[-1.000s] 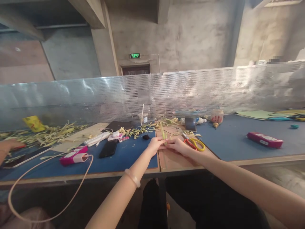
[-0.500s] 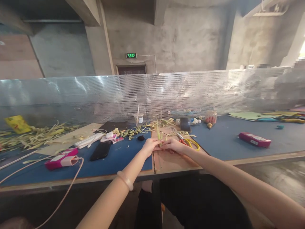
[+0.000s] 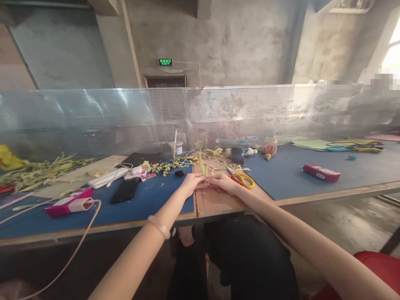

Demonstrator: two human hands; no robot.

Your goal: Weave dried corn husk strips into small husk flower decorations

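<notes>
My left hand (image 3: 191, 183) is closed, its fingertips pinching a yellow-green leaf-like strip (image 3: 202, 166) that sticks up over the brown board (image 3: 212, 205). Facing it, my right hand (image 3: 225, 182) has its fingers closed at the lower end of the same strip. The fingertips of both hands nearly meet, and they hide the base of the strip. Just right of my right hand lies a tool with yellow loop handles (image 3: 248, 181), with a red-orange handle (image 3: 236, 179) beside it. Behind the hands, more pale strips (image 3: 215, 153) are scattered.
On the left are a black phone (image 3: 125, 191), a magenta box (image 3: 70, 202) with a cable, and a heap of leaf strips (image 3: 59, 166). A cup with a straw (image 3: 178, 149) stands behind. Another magenta box (image 3: 321, 172) lies right. A perforated metal screen (image 3: 206, 116) closes the back.
The view has turned slightly, so the table things appear further left and higher. Both hands stay together at the strip, with only slight finger movement.
</notes>
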